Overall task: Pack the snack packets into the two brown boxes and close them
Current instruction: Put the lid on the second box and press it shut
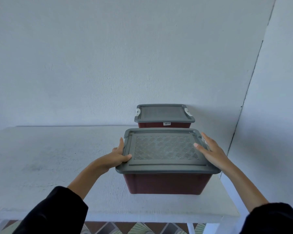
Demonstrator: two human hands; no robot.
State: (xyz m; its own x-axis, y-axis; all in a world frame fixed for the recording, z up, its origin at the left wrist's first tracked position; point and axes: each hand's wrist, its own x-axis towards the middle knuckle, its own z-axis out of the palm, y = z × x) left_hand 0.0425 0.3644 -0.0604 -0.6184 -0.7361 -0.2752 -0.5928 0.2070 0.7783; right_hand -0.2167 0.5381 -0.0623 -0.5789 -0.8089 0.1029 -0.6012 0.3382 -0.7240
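Note:
Two brown plastic boxes with grey lids stand on the white table [49, 166]. The near box [166, 183] has its grey lid [166, 149] on top. My left hand [118, 157] grips the lid's left edge, thumb on top and fingers round the side. My right hand [210, 149] lies on the lid's right edge with straight fingers, thumb resting on the top. The far box [164, 124] stands behind, against the wall, its lid [163, 113] shut with white clips at both ends. No snack packets are visible.
The table runs left from the boxes, its front edge close to me. A white wall stands behind, and a wall corner sits to the right. Patterned floor tiles [142, 228] show below the table.

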